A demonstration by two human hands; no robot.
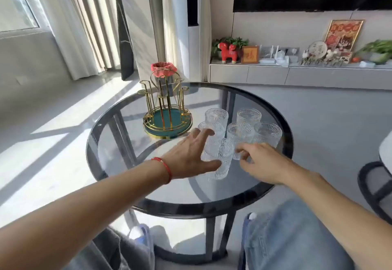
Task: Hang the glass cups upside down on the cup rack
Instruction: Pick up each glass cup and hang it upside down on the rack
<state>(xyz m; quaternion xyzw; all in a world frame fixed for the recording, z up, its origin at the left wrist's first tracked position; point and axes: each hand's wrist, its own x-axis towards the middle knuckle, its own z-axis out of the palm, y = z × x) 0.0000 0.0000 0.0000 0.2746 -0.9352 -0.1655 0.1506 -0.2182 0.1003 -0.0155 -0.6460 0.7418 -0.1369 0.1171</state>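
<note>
Several ribbed clear glass cups (248, 116) stand upright in a cluster right of centre on the round glass table (191, 207). The gold wire cup rack (167, 104) with a green round base stands left of them, its pegs bare. My left hand (188, 157) is spread wide around the nearest cup (222, 163), thumb in front and fingers behind, not closed on it. My right hand (261, 162) has its fingers curled against the lower wall of a middle cup (239, 135); whether it grips the cup is unclear.
A small bin with a red liner (163, 70) shows behind the rack. A low cabinet (297, 75) with ornaments runs along the back wall. A dark chair (375, 187) stands at the right. My knees are under the table's near edge.
</note>
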